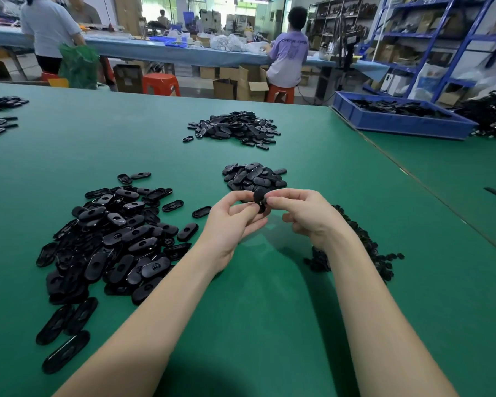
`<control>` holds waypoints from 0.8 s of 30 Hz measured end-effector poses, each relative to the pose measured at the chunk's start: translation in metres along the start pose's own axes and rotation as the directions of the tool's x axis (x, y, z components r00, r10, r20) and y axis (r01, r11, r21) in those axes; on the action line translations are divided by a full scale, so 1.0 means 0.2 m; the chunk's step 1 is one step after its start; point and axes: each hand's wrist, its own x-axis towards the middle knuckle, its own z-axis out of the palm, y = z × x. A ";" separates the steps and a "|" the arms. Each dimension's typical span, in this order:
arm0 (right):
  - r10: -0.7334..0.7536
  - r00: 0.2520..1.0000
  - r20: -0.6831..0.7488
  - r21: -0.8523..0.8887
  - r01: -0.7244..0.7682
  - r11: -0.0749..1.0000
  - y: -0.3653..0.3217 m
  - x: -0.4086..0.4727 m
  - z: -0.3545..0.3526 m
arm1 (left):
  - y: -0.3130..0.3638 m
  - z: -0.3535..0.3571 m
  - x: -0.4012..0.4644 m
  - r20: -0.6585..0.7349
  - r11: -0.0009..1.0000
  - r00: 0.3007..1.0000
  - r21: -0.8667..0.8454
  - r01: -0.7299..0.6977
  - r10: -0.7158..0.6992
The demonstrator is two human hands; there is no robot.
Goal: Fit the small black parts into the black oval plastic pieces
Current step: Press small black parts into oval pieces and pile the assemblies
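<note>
Head view, entry as dialogue.

A: Landmark: table (269,325), green mat. Biggest heap on it?

B: Oval pile (109,242), at the table's left side, loose and overlapping, several strays near the front edge. Smaller stack (255,177) at table centre, just beyond the hands. Far pile (235,128) toward the table's back. Small parts (364,247) in a strip at the table's right, partly under the right forearm.

A: Piece in work?

B: One oval (260,199), held above table centre. Left hand (232,224) pinches it, fingers curled round its near end; right hand (307,213) pinches the other side, thumb and forefinger closed on it. Whether a small part is already seated, cannot tell.

A: Handling?

B: Judged light, stiff, glossy moulded plastic, so likely slippery. Grip by the long rims; keep the centre hole free for the insert. Probably tolerates firm thumb pressure.

A: Room?

B: Bare mat between the forearms and in front of the hands. Seam (407,170) at the table's right, well apart. Bin (398,121) beyond it.
</note>
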 end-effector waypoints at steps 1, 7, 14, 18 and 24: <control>0.000 1.000 -0.019 0.004 0.000 1.000 0.00 0.00 0.00 | 0.00 -0.01 0.00 -0.006 1.000 1.000 0.021 -0.008 0.008; -0.007 0.997 -0.077 -0.002 0.007 1.000 -0.01 -0.01 0.02 | -0.02 -0.01 0.01 -0.034 0.987 0.997 0.146 -0.069 0.075; -0.027 0.996 -0.086 -0.002 0.027 1.000 -0.01 -0.02 0.05 | -0.03 -0.02 0.01 -0.055 0.952 0.979 0.250 -0.177 0.197; -0.026 0.995 -0.097 0.025 0.028 0.999 -0.02 -0.02 0.06 | -0.04 -0.03 0.01 -0.056 0.924 0.965 0.308 -0.226 0.255; -0.027 0.995 -0.099 0.018 0.029 0.999 -0.02 -0.02 0.08 | -0.05 -0.05 0.02 -0.071 0.873 0.949 0.418 -0.250 0.306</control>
